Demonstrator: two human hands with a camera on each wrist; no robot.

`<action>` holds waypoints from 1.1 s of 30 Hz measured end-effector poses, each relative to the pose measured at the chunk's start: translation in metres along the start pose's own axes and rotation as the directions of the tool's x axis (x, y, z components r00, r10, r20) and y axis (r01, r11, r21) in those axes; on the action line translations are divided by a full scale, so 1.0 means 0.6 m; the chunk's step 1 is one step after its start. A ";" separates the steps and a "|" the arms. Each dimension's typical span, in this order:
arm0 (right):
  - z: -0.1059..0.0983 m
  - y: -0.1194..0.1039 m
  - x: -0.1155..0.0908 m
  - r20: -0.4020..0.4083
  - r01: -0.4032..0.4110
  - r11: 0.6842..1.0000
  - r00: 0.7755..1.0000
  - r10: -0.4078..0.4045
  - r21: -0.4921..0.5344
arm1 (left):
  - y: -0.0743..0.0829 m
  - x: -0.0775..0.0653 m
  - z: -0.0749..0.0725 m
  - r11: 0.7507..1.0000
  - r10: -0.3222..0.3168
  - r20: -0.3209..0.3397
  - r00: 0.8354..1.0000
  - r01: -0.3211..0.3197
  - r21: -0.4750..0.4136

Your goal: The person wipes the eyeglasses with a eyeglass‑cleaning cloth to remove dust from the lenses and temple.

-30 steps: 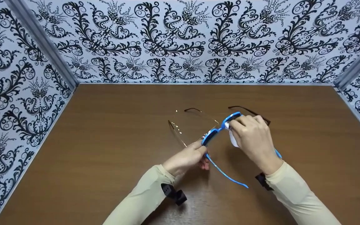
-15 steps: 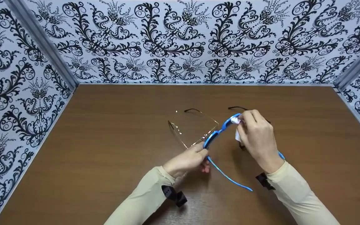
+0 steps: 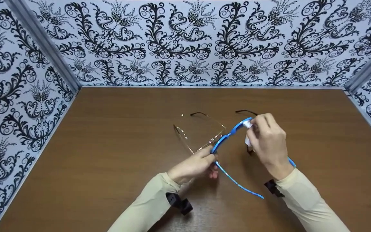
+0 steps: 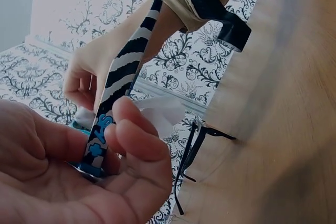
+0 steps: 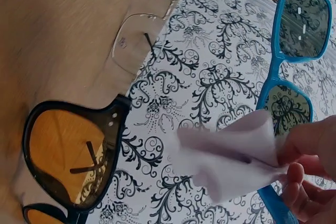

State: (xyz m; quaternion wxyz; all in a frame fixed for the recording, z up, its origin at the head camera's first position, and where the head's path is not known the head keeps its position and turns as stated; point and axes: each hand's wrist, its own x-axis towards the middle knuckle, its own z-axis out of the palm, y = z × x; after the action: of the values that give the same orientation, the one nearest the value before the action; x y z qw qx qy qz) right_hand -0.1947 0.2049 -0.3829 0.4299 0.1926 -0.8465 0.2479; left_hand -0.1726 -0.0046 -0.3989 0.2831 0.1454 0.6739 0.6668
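Blue-framed sunglasses (image 3: 220,143) are held up off the table, tilted, with both temples unfolded. My left hand (image 3: 193,165) grips them at the near end by the hinge. In the left wrist view, a zebra-striped temple (image 4: 126,59) rises between its thumb and fingers. My right hand (image 3: 269,145) pinches a white cloth (image 5: 231,156) at the far lens, part of the cloth hanging loose. The right wrist view shows both dark lenses, the lower one partly hidden by the fingers and cloth.
Thin gold-rimmed glasses (image 5: 114,45) lie on the wooden table (image 3: 124,135), left of the sunglasses. Black-framed glasses with orange lenses (image 5: 65,150) lie behind my right hand, mostly hidden in the head view. A patterned wall (image 3: 179,42) borders the table's back.
My right hand and the cloth have shifted right, toward the far lens's outer end. The sunglasses have moved slightly right and turned, so their dark lenses show less in the head view.
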 end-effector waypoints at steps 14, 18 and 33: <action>0.004 0.009 0.007 -0.007 0.230 0.965 0.973 -0.231 0.129 | 0.003 0.000 -0.008 0.998 0.034 0.094 0.995 -0.029 -0.049; 0.004 0.011 0.001 -0.005 0.159 0.984 0.987 -0.159 0.075 | 0.003 0.001 -0.006 0.998 0.040 0.104 0.994 -0.034 -0.057; 0.005 0.011 0.001 -0.148 0.083 0.961 0.988 -0.045 0.264 | -0.001 0.000 -0.004 0.994 0.061 0.118 0.991 -0.051 -0.092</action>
State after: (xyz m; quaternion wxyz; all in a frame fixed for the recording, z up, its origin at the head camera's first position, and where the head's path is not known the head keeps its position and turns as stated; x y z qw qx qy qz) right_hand -0.2007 0.2082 -0.3856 0.4662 0.2586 -0.7659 0.3595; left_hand -0.1741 -0.0066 -0.3995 0.3105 0.1916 0.6209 0.6938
